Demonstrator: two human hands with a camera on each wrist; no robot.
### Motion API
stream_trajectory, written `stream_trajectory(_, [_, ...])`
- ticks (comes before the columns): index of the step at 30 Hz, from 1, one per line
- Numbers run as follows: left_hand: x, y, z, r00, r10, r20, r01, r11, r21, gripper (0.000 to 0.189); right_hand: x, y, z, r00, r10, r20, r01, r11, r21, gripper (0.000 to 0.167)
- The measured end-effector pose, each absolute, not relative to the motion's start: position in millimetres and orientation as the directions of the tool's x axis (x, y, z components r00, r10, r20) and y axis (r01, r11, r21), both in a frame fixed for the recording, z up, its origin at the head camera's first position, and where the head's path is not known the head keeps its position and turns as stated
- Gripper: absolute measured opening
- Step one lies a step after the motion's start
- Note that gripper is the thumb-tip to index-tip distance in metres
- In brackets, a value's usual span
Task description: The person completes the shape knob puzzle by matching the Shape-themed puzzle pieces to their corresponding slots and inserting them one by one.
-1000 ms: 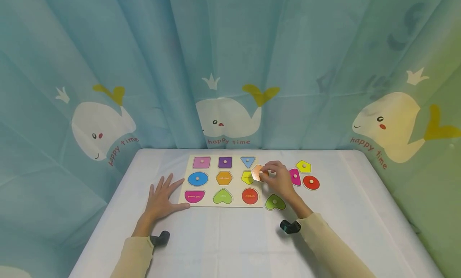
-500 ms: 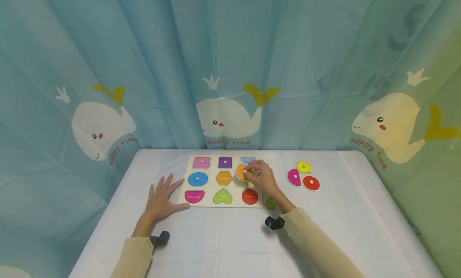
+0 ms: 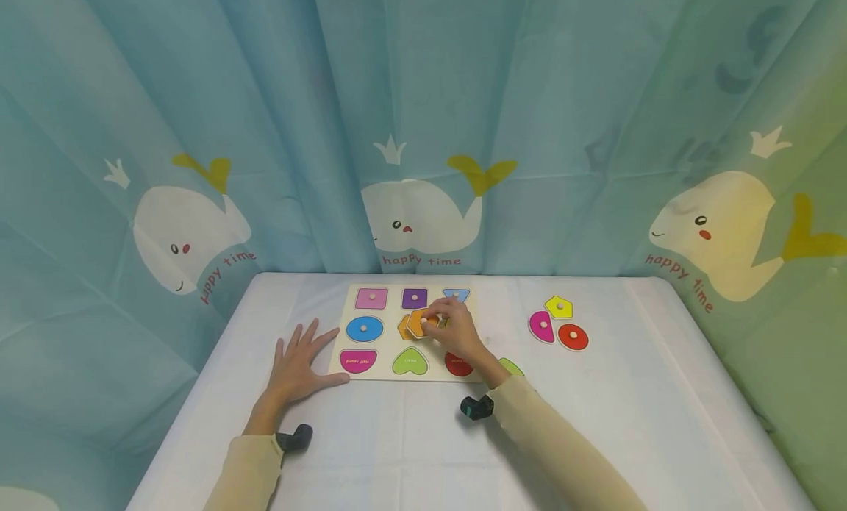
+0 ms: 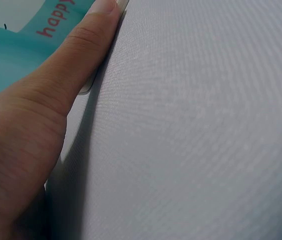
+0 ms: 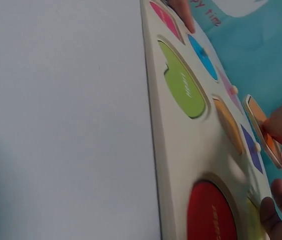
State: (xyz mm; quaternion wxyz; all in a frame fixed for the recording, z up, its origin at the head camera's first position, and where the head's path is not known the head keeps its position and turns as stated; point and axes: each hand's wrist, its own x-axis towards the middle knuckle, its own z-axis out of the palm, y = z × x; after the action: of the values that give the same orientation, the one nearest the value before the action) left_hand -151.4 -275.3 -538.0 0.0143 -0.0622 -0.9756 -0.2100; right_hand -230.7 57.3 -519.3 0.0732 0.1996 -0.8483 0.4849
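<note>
My right hand (image 3: 459,334) pinches an orange hexagon puzzle piece (image 3: 415,320) by its small knob. The piece hangs tilted over the puzzle board (image 3: 392,309), overlapping the orange hexagon recess (image 3: 402,330). A gap shows between the piece (image 5: 254,111) and the board in the right wrist view. My left hand (image 3: 294,367) lies with fingers spread at the board's left edge, thumb at the near corner. Knobbed pieces sit in the board: a pink square (image 3: 372,299), a purple square (image 3: 414,298), a blue oval (image 3: 365,329) and a blue triangle (image 3: 456,294), partly covered by my fingers.
Right of the board lie a yellow pentagon (image 3: 559,306), a magenta half round (image 3: 541,327) and a red circle (image 3: 573,337). A green heart piece (image 3: 512,365) is partly hidden by my right arm. The board's green heart recess (image 3: 410,361) shows its printed floor.
My right hand has carried the orange hexagon leftward from the board's right edge, across the yellow pentagon recess, to the hexagon recess. My left hand has stayed still.
</note>
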Motion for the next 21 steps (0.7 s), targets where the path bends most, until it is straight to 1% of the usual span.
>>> stream_trajectory(5, [-151.4,-275.6,-538.2,-0.992,0.112,0.059,0.126,0.906,0.403,0.1,-232.0,45.8,-522.9,-0.906,-0.276,0.322,-0.418,0.445,-0.792,0.007])
stream_trajectory(11, [-150.7,-275.1,-539.5,-0.992,0.113,0.061,0.128,0.912,0.39,0.102,-233.7,36.7,-530.0,-0.931,-0.246,0.27,-0.362,0.513,-0.779,0.005])
stream_trajectory(21, [-151.3,-275.4,-537.8,-0.992,0.11,0.066,0.127,0.91,0.394,0.101,-233.3,30.9,-534.2,-0.937,-0.232,0.262,-0.349,0.578,-0.738,0.006])
